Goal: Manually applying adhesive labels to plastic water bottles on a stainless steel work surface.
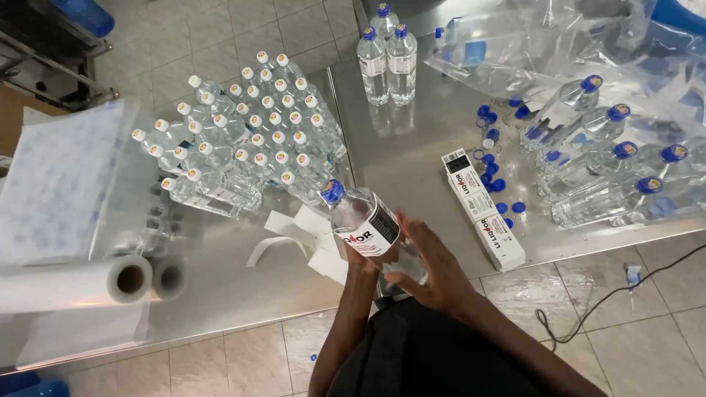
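Table: a steel table point(412, 169) fills the view from 9 to 3 o'clock, bare metal in the middle, so that stock sits at its edges and the centre stays free for handling.
Plastic sheeting: crumpled clear plastic bags point(559, 37) lie at 1 o'clock, pushed back off the working area.
White-capped bottles: a tight block of lying bottles point(250, 132) at 11 o'clock, caps all turned one way, packed so they cannot roll.
Film roll: a roll of clear film point(88, 283) at 8 o'clock, its open end towards the person.
Blue-capped bottles: several larger bottles point(610, 176) lie side by side at 3 o'clock; loose blue caps point(496, 184) are scattered just beside them.
Standing bottles: three upright bottles point(386, 62) at 12 o'clock, apart from the rest.
Label strip: a strip of labels point(485, 213) lies at 4 o'clock, within easy reach of the right hand.
Held bottle: a blue-capped bottle point(364, 224) at the centre, tilted with its cap towards 11 o'clock, label facing up.
Right hand: the right hand point(434, 268) lies with fingers spread flat against the held bottle's side, pressing rather than clasping.
Left hand: the left hand point(360, 257) is wrapped under the held bottle, probably carrying its weight; the bottle hides its fingers.
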